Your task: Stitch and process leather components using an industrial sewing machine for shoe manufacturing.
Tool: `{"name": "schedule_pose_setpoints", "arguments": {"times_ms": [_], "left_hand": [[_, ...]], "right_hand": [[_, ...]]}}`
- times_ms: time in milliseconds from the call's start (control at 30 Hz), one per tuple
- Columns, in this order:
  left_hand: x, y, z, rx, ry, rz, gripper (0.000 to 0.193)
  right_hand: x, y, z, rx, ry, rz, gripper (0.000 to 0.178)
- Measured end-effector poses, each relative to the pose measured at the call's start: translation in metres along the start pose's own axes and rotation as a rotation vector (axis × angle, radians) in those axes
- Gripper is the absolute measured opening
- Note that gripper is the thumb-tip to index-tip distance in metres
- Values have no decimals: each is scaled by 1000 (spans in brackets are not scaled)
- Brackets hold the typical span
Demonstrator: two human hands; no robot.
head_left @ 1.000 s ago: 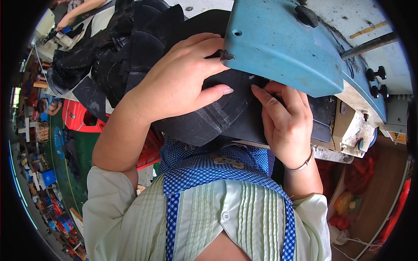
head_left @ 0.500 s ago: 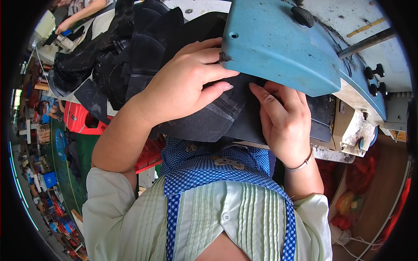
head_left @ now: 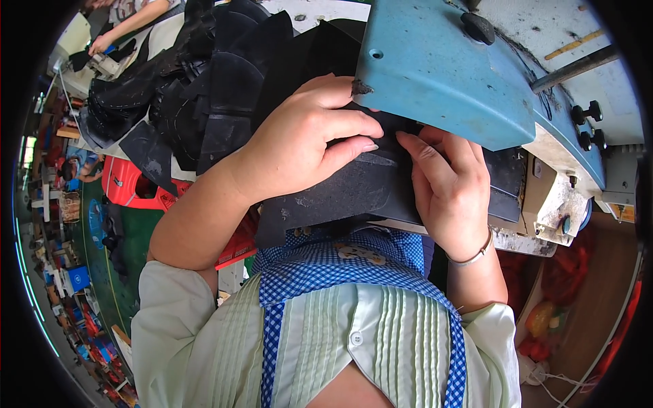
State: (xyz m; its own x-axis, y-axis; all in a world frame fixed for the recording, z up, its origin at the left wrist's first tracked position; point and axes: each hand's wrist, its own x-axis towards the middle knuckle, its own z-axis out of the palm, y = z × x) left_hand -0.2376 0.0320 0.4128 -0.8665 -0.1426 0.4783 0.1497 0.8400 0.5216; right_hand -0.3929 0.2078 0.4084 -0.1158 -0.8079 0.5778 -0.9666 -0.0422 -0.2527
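A dark, flexible sheet piece with a scuffed surface lies at the front of a machine with a blue cover. My left hand curls over the piece's left part, thumb and index finger close together on it. Its farther fingertips pass behind the cover's corner. On the other side, my right hand grips the piece with bent fingers, some of them hidden beneath the cover's lower edge. What lies under the cover, where both hands meet the piece, cannot be seen.
Several black cut pieces are heaped left of the machine. A red plastic crate stands below them. A metal rod and dark knobs project at the machine's right. Another person's arm reaches in at the far upper left.
The black piece has turned and shifted, its near left corner now lying lower and farther left. My left hand has moved slightly right and its fingers have curled more. The right hand has barely moved.
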Motion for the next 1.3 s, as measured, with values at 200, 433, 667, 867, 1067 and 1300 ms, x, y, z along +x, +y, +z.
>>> {"name": "schedule_pose_setpoints", "arguments": {"times_ms": [200, 433, 667, 867, 1067, 1300], "left_hand": [[-1, -5, 6, 7, 2, 60, 16], [0, 0, 8, 173, 16, 105, 25], [1, -5, 11, 206, 21, 87, 31], [4, -5, 10, 246, 18, 75, 34], [8, -8, 9, 256, 1, 72, 36], [13, -17, 9, 283, 7, 41, 37]], "right_hand": [[0, 0, -1, -11, -2, 1, 37], [1, 0, 2, -19, 22, -29, 34], [1, 0, 1, -24, -26, -1, 44], [2, -1, 2, -9, -26, 14, 45], [3, 0, 2, -12, -22, 13, 46], [2, 0, 0, -8, -24, 22, 47]]}}
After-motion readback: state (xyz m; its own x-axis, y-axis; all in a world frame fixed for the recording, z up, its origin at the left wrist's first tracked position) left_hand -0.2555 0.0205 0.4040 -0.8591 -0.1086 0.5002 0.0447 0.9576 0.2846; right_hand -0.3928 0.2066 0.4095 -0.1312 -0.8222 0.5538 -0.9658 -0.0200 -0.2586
